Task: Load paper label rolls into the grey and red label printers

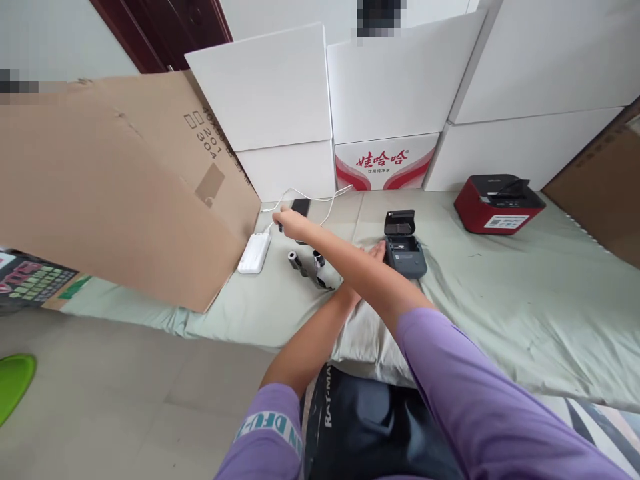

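My arms cross over a pale green sheet (500, 313). My right hand (290, 221) reaches far left, fingers closed on something small that I cannot make out, where a white cable (327, 200) meets a white power bank (254, 252). A flat black device (301, 205) lies just behind that hand. My left hand (376, 253) is mostly hidden under the right forearm; its visible fingers lie stretched out against a small grey label printer (405, 252) with its lid up. Two small dark rolls (295, 259) (320, 272) lie below the right forearm.
A red and black printer (497, 203) sits at the back right. White boxes (385, 87) are stacked along the back, and one carries a red logo (383, 162). A large brown cardboard sheet (110, 187) leans at the left. A black bag (370, 427) is near my lap.
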The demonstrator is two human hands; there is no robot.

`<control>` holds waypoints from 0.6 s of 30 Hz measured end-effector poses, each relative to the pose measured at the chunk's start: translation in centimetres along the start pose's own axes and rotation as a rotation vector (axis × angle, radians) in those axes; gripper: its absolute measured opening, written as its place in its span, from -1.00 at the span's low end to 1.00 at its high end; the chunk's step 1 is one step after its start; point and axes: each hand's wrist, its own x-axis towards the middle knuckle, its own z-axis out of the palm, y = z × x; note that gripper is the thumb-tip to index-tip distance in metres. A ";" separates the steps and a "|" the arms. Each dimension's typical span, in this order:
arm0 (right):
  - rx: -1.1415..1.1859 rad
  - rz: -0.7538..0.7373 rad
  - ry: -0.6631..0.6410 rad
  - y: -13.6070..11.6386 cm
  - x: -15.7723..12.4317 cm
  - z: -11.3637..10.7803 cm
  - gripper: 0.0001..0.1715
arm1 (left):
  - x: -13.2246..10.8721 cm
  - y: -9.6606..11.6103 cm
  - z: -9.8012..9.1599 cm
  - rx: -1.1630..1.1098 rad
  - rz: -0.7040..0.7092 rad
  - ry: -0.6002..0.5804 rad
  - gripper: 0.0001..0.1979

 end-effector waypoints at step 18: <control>-0.378 -0.182 -0.242 -3.7 -6.3 -0.7 -0.82 | 1.5 -0.3 0.3 0.142 -0.008 -0.091 0.02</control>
